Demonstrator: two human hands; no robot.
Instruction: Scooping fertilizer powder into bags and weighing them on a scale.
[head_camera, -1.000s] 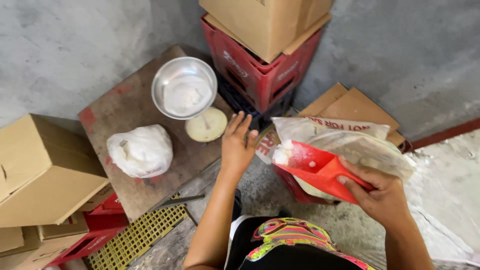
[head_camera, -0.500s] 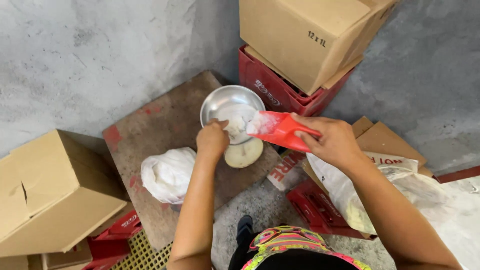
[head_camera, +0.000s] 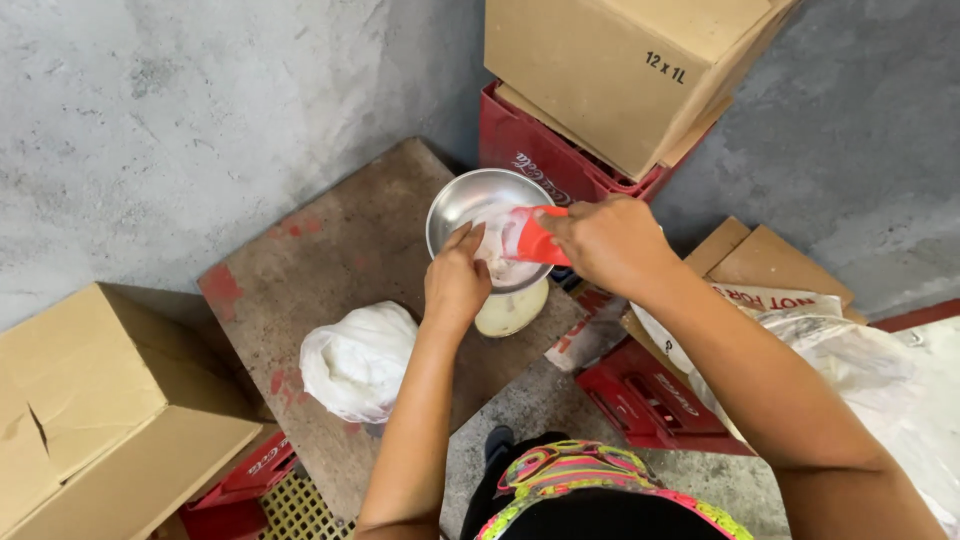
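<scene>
Grey concrete walls w/ stacked crates & boxes behind a worn wooden board (head_camera: 330, 270). Steel bowl (head_camera: 478, 205) sits at board's far right corner. Right hand (head_camera: 610, 245) grips red scoop (head_camera: 535, 238), tipped into bowl; left hand (head_camera: 458, 283), fingers bent, touches the white stuff at scoop's mouth, clutching nothing I can see. Risk: bowl's near the edge, a push could slide it off. Both forearms reach fwd, wrists bent down.

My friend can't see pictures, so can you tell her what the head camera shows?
A person's right hand tips a red scoop of white flour into a metal bowl while the left hand touches the flour at the bowl's edge. The bowl sits on a worn wooden board beside a white plastic bag, with cardboard boxes and red crates around.
</scene>
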